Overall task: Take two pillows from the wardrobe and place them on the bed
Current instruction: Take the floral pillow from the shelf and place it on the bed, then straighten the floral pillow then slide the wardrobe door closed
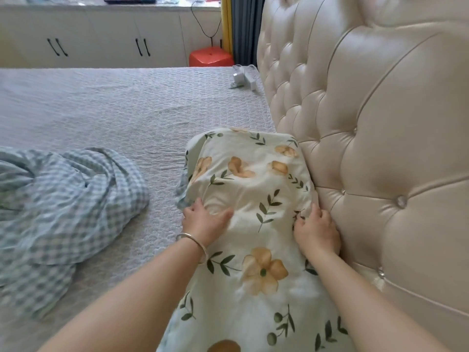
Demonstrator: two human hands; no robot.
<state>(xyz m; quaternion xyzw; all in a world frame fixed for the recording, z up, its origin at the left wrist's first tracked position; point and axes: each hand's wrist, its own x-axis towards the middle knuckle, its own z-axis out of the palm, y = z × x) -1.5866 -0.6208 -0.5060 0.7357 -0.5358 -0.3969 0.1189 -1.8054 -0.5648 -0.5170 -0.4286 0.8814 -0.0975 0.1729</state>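
A cream pillow point(250, 179) printed with orange flowers and green leaves lies on the bed point(121, 110), right against the tufted headboard point(380, 148). My left hand point(204, 222) grips its near left corner, thumb spread on top. My right hand point(317, 233) has its fingers curled on the near right corner, wedged between pillow and headboard. More of the same floral fabric, which looks like a second pillow point(256, 308), lies closer to me beneath my forearms. I cannot make out the seam between the two.
A crumpled blue checked blanket point(58, 207) lies on the grey quilted cover at the left. White chargers point(245, 77) sit at the bed's far corner by the headboard. Beyond the bed are white cabinets point(101, 39) and a red stool point(210, 57).
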